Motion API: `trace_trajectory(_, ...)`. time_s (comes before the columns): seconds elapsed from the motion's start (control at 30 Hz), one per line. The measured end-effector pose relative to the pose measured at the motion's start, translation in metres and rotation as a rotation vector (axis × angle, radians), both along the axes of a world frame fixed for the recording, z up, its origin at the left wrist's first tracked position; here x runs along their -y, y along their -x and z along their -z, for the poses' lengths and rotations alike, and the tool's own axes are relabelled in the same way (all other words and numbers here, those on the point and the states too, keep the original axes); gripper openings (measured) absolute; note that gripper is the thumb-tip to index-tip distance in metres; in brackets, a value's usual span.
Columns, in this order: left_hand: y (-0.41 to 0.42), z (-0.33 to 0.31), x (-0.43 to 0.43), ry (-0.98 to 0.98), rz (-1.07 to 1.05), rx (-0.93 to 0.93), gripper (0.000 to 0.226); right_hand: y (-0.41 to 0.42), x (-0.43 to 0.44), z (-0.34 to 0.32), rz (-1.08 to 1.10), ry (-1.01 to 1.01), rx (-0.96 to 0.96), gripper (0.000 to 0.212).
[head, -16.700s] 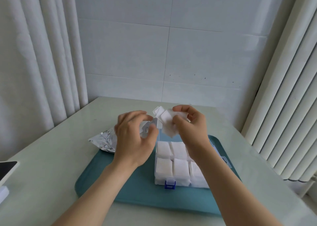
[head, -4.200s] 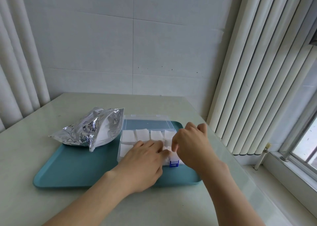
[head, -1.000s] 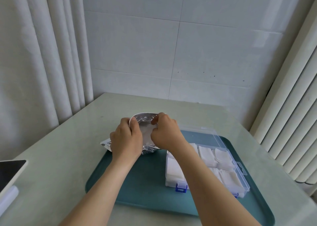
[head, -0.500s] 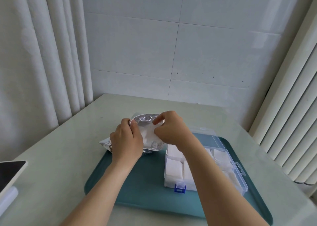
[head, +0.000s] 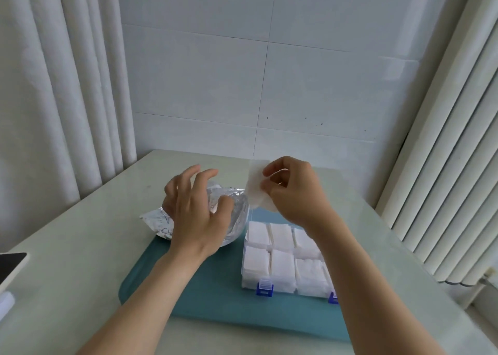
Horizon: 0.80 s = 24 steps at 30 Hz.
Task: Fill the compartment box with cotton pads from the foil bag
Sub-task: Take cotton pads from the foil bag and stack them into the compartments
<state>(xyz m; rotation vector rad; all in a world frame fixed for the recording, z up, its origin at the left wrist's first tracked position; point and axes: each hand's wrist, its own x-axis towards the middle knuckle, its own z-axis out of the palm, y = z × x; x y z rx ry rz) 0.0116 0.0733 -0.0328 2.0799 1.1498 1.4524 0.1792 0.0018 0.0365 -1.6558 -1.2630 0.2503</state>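
Change vs. half a second back: right hand (head: 291, 190) is out of the foil bag (head: 235, 217) and now pinches a few cotton pads (head: 257, 187) between thumb and fingertips, in the air beyond the compartment box (head: 244, 257). Left hand (head: 194, 212) has released the bag; its fingers are spread just over it and hold nothing. The bag lies at the far left edge of the teal tray (head: 194, 295), with the box beside it. Every visible compartment already shows pads, so this is probably a top-up load.
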Motion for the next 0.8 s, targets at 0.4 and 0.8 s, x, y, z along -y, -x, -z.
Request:
trace_trajectory(0.4, -0.035, -0.005, 0.048, 0.522, 0.567, 0.298, 0.024, -0.011, 0.051, 0.043, -0.226, -0.094, -0.145, 0.022)
trace_trajectory(0.8, -0.035, 0.006, 0.041, 0.661, 0.587, 0.354, 0.027, -0.031, 0.066, 0.04, -0.241, -0.212, -0.351, 0.071)
